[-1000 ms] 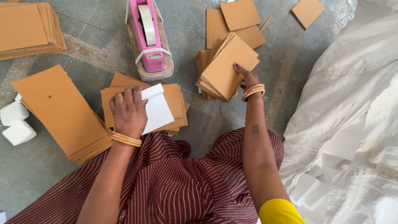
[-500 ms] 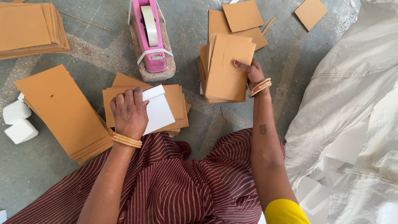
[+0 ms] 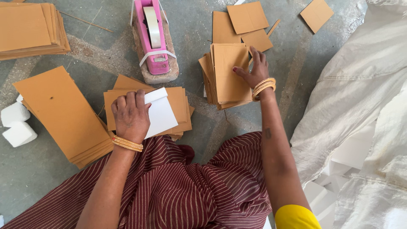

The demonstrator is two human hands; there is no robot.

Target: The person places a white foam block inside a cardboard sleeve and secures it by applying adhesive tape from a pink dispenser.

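On the grey floor (image 3: pixel 106 55), left hand (image 3: pixel 130 116) flat, pressing a white sheet (image 3: pixel 163 114) onto brown cards (image 3: pixel 178 106). Right hand (image 3: pixel 253 70) open on 1 card stack (image 3: pixel 227 76) beside pink tape holder (image 3: pixel 152 36).

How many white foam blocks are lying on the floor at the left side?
2. One white foam block lies at the left edge, and the second foam block is just below it, touching it. Both are beside the large cardboard stack. More may lie outside the view.
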